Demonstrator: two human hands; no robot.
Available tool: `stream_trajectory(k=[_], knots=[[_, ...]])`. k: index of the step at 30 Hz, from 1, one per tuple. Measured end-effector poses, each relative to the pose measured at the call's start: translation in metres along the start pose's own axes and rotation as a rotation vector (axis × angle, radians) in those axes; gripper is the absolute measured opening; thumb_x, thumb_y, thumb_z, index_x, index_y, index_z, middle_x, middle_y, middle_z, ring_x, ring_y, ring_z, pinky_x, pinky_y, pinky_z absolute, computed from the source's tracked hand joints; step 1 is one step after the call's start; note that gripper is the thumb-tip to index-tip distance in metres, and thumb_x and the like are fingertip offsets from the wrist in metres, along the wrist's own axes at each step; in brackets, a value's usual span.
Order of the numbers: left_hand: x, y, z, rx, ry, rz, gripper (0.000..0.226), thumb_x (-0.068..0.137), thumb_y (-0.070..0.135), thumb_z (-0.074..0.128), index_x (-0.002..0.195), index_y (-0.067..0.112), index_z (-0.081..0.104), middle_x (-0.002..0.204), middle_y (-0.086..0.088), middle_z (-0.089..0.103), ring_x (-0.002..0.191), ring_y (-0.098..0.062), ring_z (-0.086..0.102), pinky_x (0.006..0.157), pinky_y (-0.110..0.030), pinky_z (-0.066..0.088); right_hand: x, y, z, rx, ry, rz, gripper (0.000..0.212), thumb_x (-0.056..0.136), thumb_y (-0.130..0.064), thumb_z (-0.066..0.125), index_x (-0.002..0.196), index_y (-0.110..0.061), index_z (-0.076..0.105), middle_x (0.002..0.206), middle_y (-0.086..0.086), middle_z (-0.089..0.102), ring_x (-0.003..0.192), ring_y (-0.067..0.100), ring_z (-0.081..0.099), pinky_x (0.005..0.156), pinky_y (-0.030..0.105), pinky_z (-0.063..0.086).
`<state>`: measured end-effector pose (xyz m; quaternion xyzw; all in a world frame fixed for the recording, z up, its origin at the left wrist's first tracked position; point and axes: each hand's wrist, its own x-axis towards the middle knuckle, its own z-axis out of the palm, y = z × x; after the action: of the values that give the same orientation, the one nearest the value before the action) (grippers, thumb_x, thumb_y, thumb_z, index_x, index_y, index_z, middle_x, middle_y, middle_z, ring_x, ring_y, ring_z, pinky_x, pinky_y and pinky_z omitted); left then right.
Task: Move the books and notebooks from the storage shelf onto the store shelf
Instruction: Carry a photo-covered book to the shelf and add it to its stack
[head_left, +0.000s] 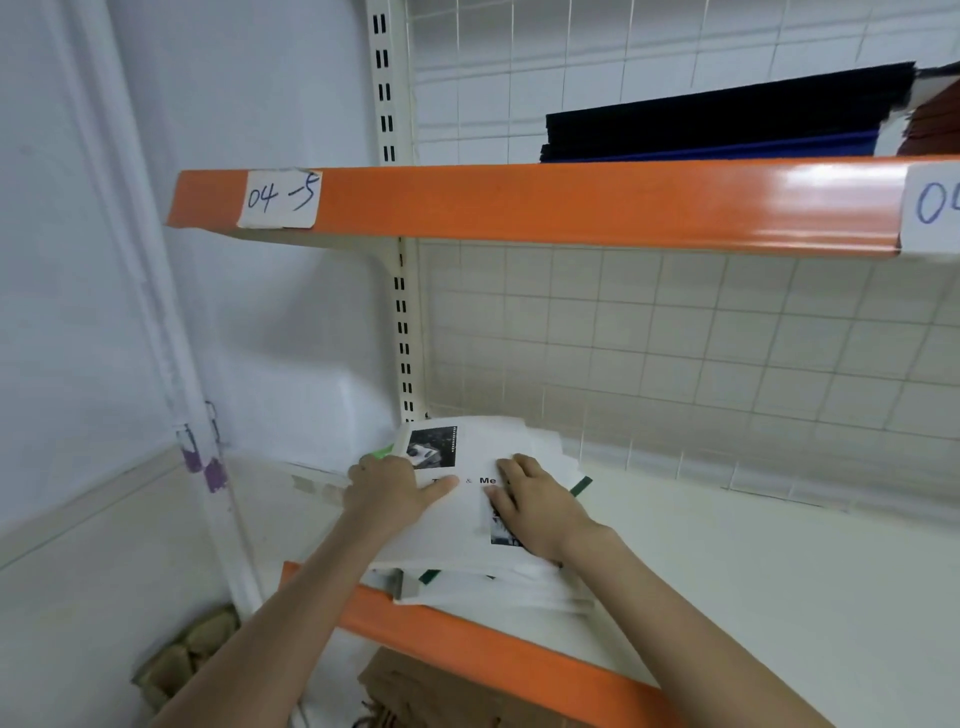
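A stack of white books lies at the left end of the lower cream shelf, its near corner hanging over the orange front lip. The top book has a white cover with small black-and-white photos and dark lettering. My left hand holds the stack's left edge, thumb laid across the top cover. My right hand lies flat on the top cover, fingers spread toward the back. Green edges of lower books peek out at the sides.
The upper shelf, with an orange lip and a paper tag reading "04-5", carries a stack of dark blue and black notebooks. A wire grid backs the shelves. Brown paper bags lie below. A white wall stands left.
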<state>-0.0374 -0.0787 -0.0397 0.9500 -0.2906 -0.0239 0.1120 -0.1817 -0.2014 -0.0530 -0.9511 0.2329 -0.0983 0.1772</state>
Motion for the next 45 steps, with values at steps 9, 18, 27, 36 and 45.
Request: stream_trajectory(k=[9,18,27,36,45], knots=[[0.002,0.004,-0.013,-0.319,0.114,0.04,0.074,0.067,0.051,0.079,0.109,0.005,0.038,0.106,-0.01,0.054,0.105,-0.032,0.056,0.077,-0.036,0.045,-0.004,0.0,-0.002,-0.013,-0.017,-0.019,0.045,0.102,-0.034,0.031,0.138,-0.006,0.033,0.142,0.012,0.033,0.13,0.028,0.037,0.106,0.035,0.033],[-0.003,-0.003,-0.032,-0.975,-0.028,0.167,0.045,0.087,0.003,0.063,0.114,0.015,0.029,0.099,0.001,0.044,0.084,-0.018,0.048,0.061,-0.024,0.036,-0.01,0.002,-0.007,0.073,0.039,-0.002,0.055,0.101,-0.037,0.037,0.144,-0.006,0.024,0.152,0.009,0.021,0.133,0.025,0.037,0.106,0.029,0.03],[-0.006,0.002,-0.028,-1.31,-0.094,0.042,0.053,0.086,0.008,0.067,0.126,0.017,0.034,0.117,-0.006,0.051,0.104,-0.025,0.052,0.086,-0.033,0.038,-0.007,0.005,-0.032,0.813,0.338,0.309,0.061,0.093,-0.035,0.056,0.141,-0.007,0.03,0.117,0.012,0.06,0.106,0.027,0.06,0.088,0.032,0.048],[-0.011,0.035,-0.025,-1.265,-0.158,0.077,0.038,0.089,0.016,0.064,0.118,0.015,0.039,0.1,-0.001,0.058,0.085,-0.017,0.058,0.071,-0.028,0.045,-0.033,0.03,-0.05,1.171,0.237,0.368,0.021,0.099,-0.021,0.048,0.115,-0.008,0.053,0.094,0.01,0.068,0.074,0.023,0.067,0.058,0.03,0.056],[-0.012,0.078,-0.008,-0.9,-0.081,0.393,0.02,0.091,0.001,0.053,0.105,0.014,0.058,0.122,-0.012,0.06,0.101,-0.022,0.058,0.09,-0.037,0.046,-0.075,0.076,-0.067,1.343,0.369,0.529,0.01,0.098,-0.016,0.052,0.1,-0.008,0.057,0.081,0.015,0.07,0.06,0.026,0.068,0.063,0.04,0.056]])
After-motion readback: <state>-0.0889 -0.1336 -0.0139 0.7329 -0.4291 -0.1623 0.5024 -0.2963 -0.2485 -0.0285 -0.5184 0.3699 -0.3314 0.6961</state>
